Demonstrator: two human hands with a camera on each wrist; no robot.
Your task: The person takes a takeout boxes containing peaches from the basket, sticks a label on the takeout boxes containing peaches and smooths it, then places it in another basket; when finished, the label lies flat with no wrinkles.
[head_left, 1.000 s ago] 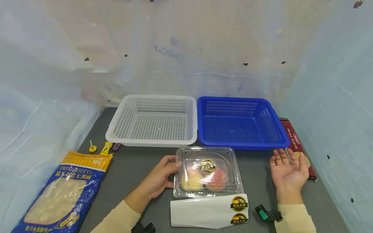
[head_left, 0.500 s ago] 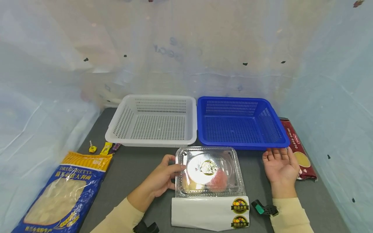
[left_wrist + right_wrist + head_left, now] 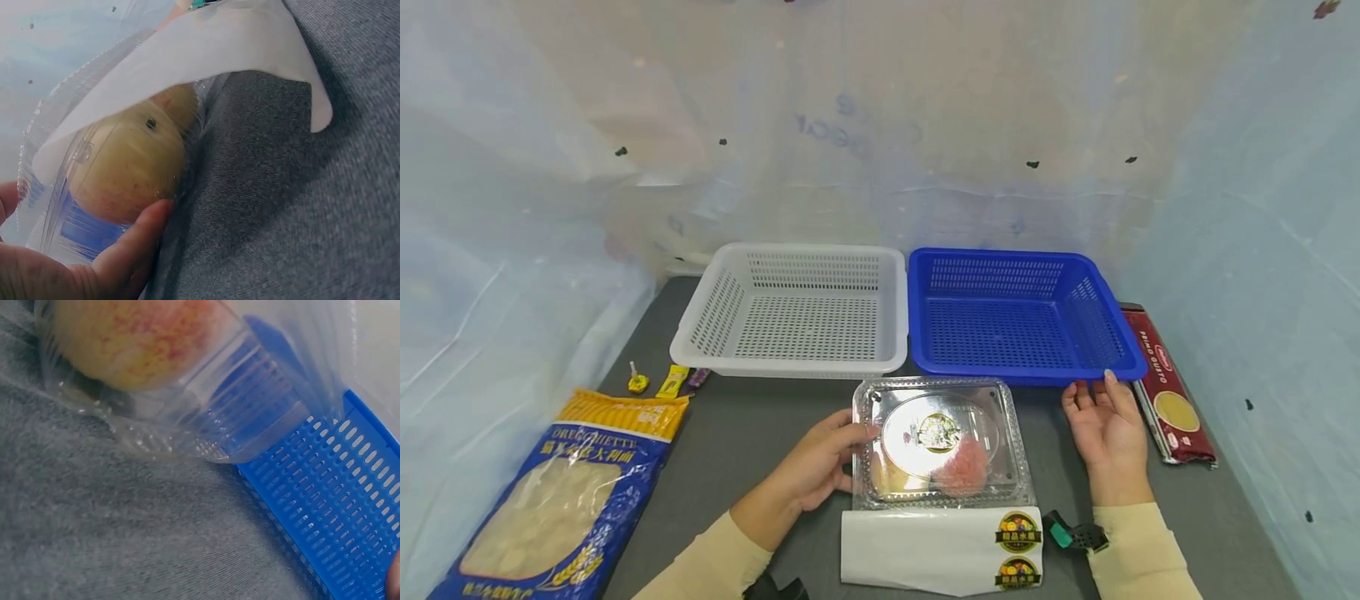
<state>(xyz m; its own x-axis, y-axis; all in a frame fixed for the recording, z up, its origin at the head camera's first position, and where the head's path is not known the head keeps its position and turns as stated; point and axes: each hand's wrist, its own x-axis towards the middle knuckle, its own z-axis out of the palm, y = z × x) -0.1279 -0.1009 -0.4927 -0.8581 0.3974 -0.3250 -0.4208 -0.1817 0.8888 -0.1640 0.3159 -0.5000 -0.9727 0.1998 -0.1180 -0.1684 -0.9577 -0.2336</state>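
My left hand point(image 3: 820, 457) grips the left edge of a clear plastic clamshell box point(image 3: 992, 467), fingers on the lid and thumb low on the side. Inside lie a yellowish fruit point(image 3: 128, 169) and a redder one point(image 3: 964, 471), apparently apples. A round gold label point(image 3: 938, 432) sits on the lid. Close against the box's front lies a white sheet of stickers point(image 3: 925, 546) bearing two round dark labels. My right hand point(image 3: 1105, 437), palm up, reaches the front rim of the blue basket point(image 3: 1022, 372). Its thumb tip overlaps the rim, with the fingers just below.
Left of the blue basket stands a white basket point(image 3: 805, 367). A blue pasta bag point(image 3: 561, 492), a yellow lollipop point(image 3: 637, 383), a yellow packet point(image 3: 672, 382) and a purple packet point(image 3: 698, 378) lie at left. A dark red packet point(image 3: 1172, 392) lies at right.
My right hand has moved left, away from the dark red packet, to the blue basket's front rim. The box has shifted slightly right, with my left hand still holding it.
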